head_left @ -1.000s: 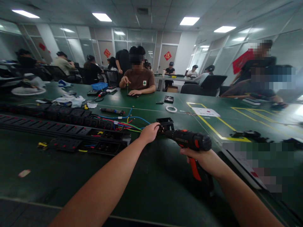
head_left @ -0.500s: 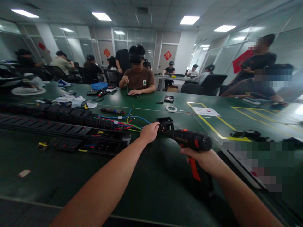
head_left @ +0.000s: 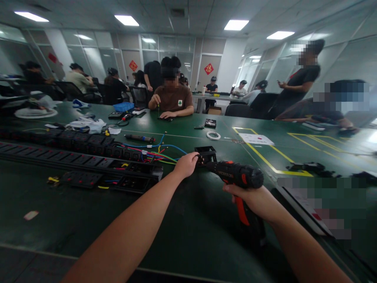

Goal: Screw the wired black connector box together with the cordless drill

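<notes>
My right hand (head_left: 253, 198) is wrapped round the grip of a black and orange cordless drill (head_left: 235, 173). The drill's front end points left, at a black rectangular frame part (head_left: 207, 153) with an open middle. My left hand (head_left: 187, 164) pinches the near left side of that part, beside the drill's tip. Whether the bit touches a screw is too small to tell. Blue, red and green wires (head_left: 165, 156) run from the part to a row of black sockets (head_left: 108, 151) on the left. In front of them lies a long black socket strip (head_left: 73, 157).
A white tape roll (head_left: 213, 135) and a paper sheet (head_left: 255, 138) lie beyond the drill. Yellow tape lines (head_left: 259, 157) mark the right side of the green table (head_left: 182, 236). Across it sits a co-worker (head_left: 173, 98) holding a screwdriver. A blue basket (head_left: 123, 107) stands nearby.
My hands, the drill and the frame part show almost no movement. A standing person at the far right has shifted to the left.
</notes>
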Demonstrator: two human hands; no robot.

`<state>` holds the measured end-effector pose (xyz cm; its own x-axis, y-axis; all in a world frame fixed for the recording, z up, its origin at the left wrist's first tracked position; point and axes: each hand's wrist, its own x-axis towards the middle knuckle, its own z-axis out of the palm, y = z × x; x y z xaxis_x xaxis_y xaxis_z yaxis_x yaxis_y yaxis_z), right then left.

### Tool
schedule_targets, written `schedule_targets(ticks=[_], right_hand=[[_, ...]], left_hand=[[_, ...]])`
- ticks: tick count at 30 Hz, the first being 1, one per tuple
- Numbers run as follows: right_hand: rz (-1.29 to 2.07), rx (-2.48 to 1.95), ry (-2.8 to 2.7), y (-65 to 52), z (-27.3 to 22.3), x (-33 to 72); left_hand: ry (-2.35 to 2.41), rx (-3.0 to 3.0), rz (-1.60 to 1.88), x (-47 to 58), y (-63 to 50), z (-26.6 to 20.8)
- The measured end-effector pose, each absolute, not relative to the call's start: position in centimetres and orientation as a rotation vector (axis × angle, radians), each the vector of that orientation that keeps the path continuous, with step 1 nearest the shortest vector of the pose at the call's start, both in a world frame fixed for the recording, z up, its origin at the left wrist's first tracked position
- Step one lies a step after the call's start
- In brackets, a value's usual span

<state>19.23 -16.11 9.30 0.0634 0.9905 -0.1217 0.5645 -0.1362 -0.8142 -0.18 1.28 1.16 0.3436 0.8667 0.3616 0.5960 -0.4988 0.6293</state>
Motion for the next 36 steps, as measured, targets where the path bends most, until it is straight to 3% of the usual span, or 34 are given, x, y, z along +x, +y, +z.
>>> schedule_targets(ticks=[36], right_hand=[[0.922, -1.783, -1.54, -16.29, 9.73, 18.79]], left_hand=[[1.255, 2.17, 0.972, -0.12, 1.44, 1.12]])
